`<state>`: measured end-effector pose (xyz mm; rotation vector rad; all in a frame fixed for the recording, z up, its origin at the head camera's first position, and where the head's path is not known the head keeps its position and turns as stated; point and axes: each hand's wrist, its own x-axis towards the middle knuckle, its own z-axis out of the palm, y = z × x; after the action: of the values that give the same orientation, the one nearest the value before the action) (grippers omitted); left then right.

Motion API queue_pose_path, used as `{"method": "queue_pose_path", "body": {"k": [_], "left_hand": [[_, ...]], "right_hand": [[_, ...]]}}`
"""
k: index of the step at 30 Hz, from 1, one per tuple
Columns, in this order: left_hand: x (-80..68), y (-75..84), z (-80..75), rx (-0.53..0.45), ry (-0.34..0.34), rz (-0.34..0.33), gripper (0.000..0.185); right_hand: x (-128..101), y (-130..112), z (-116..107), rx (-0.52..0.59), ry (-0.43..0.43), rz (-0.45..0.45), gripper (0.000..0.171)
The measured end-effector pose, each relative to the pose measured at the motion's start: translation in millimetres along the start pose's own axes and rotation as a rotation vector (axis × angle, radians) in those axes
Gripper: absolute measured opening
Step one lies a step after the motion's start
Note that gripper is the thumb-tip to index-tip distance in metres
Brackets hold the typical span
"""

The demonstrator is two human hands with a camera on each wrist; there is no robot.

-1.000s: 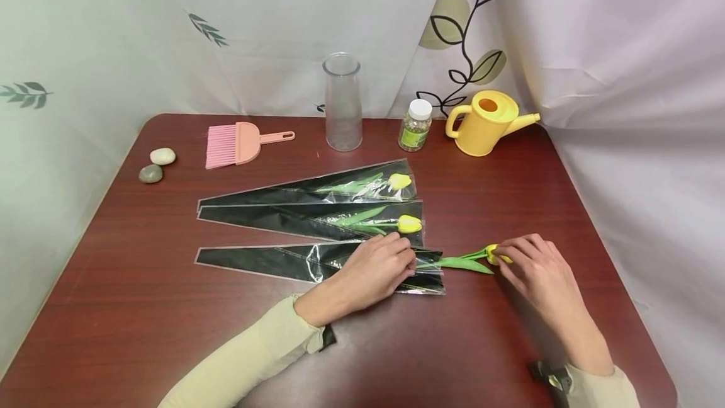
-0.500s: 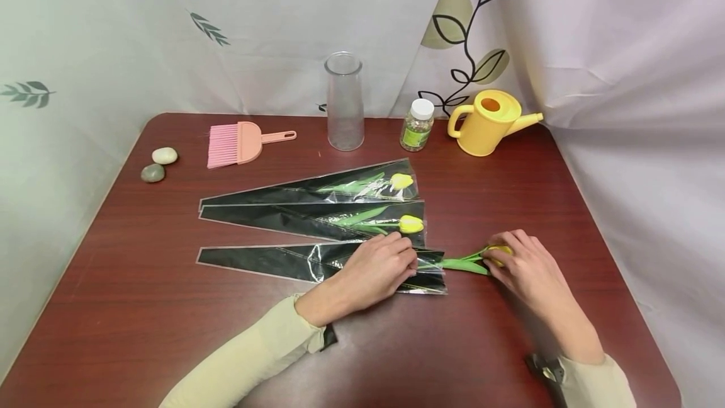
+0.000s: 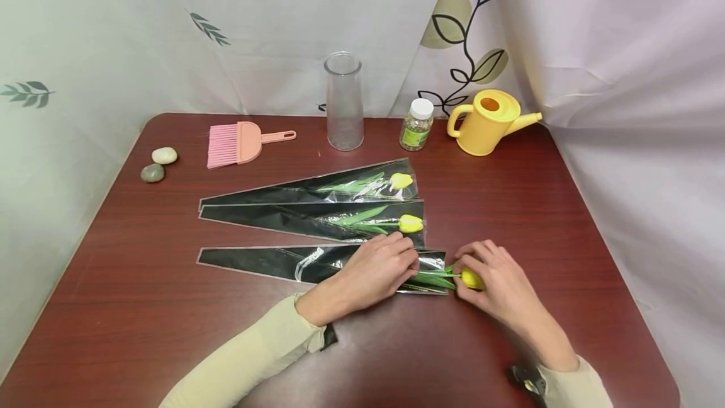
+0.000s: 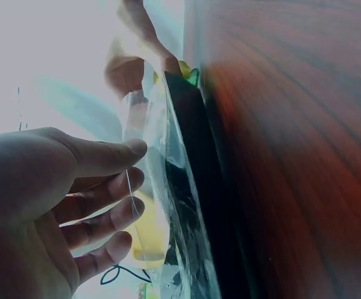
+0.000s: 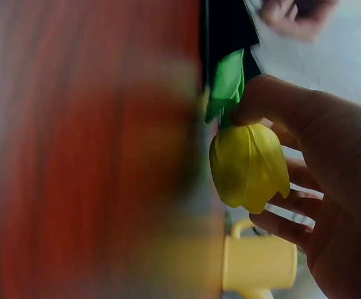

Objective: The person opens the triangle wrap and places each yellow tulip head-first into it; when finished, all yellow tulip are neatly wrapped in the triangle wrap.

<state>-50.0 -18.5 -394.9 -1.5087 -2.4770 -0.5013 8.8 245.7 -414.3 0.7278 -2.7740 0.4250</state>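
My right hand [image 3: 501, 282] pinches a yellow tulip [image 5: 249, 168] by the stem just under its bloom. The tulip's green leaves [image 3: 433, 279] lie inside the wide end of the lowest black-and-clear flower sleeve [image 3: 249, 261], while the bloom is outside it. With thumb and fingertips, my left hand [image 3: 376, 269] pinches the sleeve's clear film near that mouth, lifting it off the black backing in the left wrist view [image 4: 62, 205]. Two more sleeves, an upper one [image 3: 272, 195] and a middle one [image 3: 266, 216], lie behind, each with a yellow tulip inside.
At the back of the table [image 3: 141, 320] stand a clear vase [image 3: 344, 106], a white-capped jar [image 3: 416, 126] and a yellow watering can [image 3: 487, 124]. A pink brush and dustpan [image 3: 240, 143] lies back left, near a white stone [image 3: 164, 155] and a grey stone [image 3: 152, 173].
My right hand has moved left with the tulip, sliding its stem and leaves deeper into the lowest sleeve. The left hand stays on the film at the sleeve's mouth.
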Motion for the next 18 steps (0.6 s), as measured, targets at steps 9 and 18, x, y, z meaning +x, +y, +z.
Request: {"method": "queue_pose_path", "body": {"k": [9,18], "left_hand": [[0.1,-1.4,-0.2,0.004,-0.010,0.030,0.011],[-1.2,-1.8,0.9,0.005,-0.011,0.028,0.013]], "right_hand": [[9,-17,12,0.086,-0.009,0.017,0.018],[-8,-2,-4,0.260,-0.107,0.064,0.048]]}}
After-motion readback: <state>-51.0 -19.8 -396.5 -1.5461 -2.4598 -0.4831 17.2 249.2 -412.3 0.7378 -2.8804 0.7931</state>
